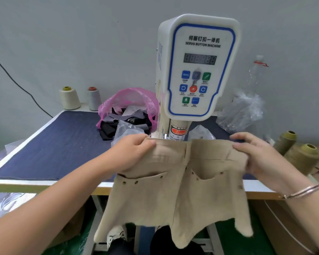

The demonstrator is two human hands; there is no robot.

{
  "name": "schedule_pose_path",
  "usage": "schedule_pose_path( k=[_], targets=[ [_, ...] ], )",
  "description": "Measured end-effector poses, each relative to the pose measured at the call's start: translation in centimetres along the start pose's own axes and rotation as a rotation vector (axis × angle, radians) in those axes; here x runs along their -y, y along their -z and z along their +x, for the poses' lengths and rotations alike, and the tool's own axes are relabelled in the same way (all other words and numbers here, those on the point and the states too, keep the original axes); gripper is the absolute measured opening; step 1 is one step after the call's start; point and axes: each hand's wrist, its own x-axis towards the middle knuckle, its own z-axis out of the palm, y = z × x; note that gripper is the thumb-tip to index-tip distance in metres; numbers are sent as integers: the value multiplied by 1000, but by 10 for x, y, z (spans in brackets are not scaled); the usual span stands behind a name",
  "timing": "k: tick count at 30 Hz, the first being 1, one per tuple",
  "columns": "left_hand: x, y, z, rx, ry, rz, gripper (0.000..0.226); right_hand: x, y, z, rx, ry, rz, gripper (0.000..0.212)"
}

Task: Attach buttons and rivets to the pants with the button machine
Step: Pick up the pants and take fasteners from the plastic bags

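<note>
The pants [180,183] were held up at centre frame, waistband pinched by left hand [134,153] and right hand [254,153]; pocket rivets [136,182] apparently set. Next, the waistband should be fed under the machine [197,67].

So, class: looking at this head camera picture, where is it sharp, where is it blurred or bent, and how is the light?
Head view: the button machine panel text reads sharp; the pants hem and the right hand are smeared, apparently by motion; the table edge bows from the wide lens; light is soft and even, without hard shadows.
</note>
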Motion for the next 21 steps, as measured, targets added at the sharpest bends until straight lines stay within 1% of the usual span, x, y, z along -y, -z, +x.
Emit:
schedule_pose_path(
  k=[2,3,4,5,6,7,8,10,12,13,14,15,17,18,19,20,21],
  targets=[
    [-12,-11,-5,13,9,-10,34,5,-32,-19,199,-21,80,18],
    [-18,-15,-7,62,23,-74,34,6,-49,-28,267,-19,97,19],
    [-25,-19,-10,155,48,-181,35,6,-65,-34,304,-4,103,18],
    [-31,-20,-13,285,70,-305,36,6,-79,-38,329,24,107,15],
    [-37,-21,-16,406,58,-369,36,6,-91,-40,349,54,113,12],
    [-38,-19,-18,489,3,-364,31,8,-98,-41,367,74,128,12],
    [-38,-15,-20,530,-44,-348,32,9,-102,-41,395,87,147,16],
    [-31,-3,-20,535,-79,-306,48,9,-104,-42,513,98,178,26],
    [-20,14,-19,567,-108,-198,44,5,-100,-43,610,133,96,37],
    [-14,22,-17,578,-119,-145,38,3,-96,-41,609,170,18,36],
    [-8,31,-15,560,-113,-113,33,2,-90,-37,561,210,-49,31],
    [0,42,-11,500,-87,-106,31,1,-81,-29,472,237,-85,23],
    [23,65,0,273,3,-131,30,-3,-55,-4,187,219,-137,16],
    [37,75,7,159,40,-120,27,-8,-40,13,29,203,-208,19],
    [53,84,14,62,72,-80,24,-13,-26,31,-97,187,-327,22],
    [69,91,22,-19,113,7,22,-20,-15,49,-167,165,-487,22],
    [85,95,29,-84,160,139,21,-26,-8,66,-186,139,-666,21]
  ],
)
